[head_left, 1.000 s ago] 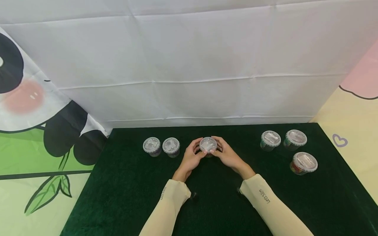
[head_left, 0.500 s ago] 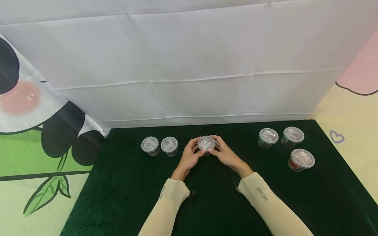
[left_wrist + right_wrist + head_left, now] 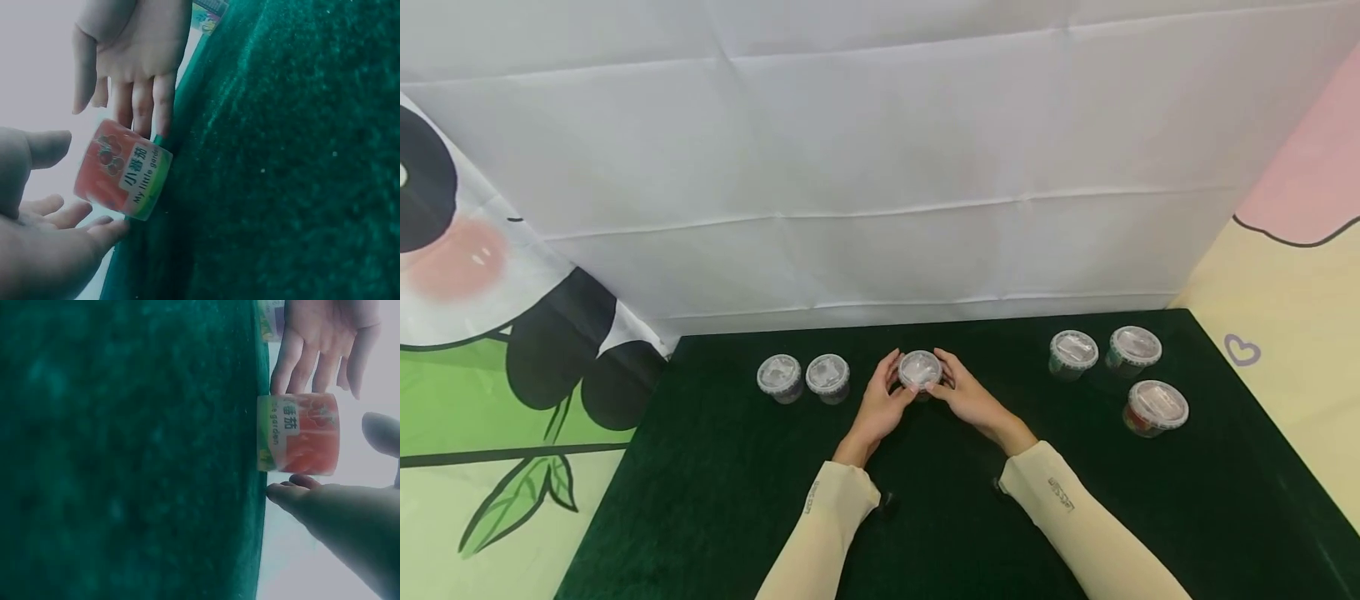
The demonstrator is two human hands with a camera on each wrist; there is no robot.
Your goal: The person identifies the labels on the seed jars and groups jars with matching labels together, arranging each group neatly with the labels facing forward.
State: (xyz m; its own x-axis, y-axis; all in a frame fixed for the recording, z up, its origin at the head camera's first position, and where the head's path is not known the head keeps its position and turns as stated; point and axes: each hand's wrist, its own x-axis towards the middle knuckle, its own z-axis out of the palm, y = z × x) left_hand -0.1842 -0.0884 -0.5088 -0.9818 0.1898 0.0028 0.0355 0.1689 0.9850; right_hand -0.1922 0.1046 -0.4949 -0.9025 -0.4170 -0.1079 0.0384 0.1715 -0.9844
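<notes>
A small plastic cup with a clear lid (image 3: 920,368) stands upright on the dark green cloth between both hands. Its red label carries a tomato picture and the words "My little garden" in the left wrist view, where the whole cup (image 3: 122,169) shows. To its left is my left hand (image 3: 882,407), fingers loosely extended beside the cup wall. On the other side, my right hand (image 3: 973,402) lies in a mirrored pose. Seen from the right wrist, a narrow gap shows between the right fingers (image 3: 290,495) and the cup; whether the left fingertips touch it I cannot tell.
Two similar lidded cups stand to the left, one outer (image 3: 780,377) and one inner (image 3: 828,377). Three more are at the right: one near the back (image 3: 1073,352), one beside it (image 3: 1134,348) and one in front (image 3: 1156,407). A white cloth wall (image 3: 850,258) rises behind the table.
The head view has shifted slightly. My fingers and thumbs have loosened a little around the cup, which stays at the same place among the others.
</notes>
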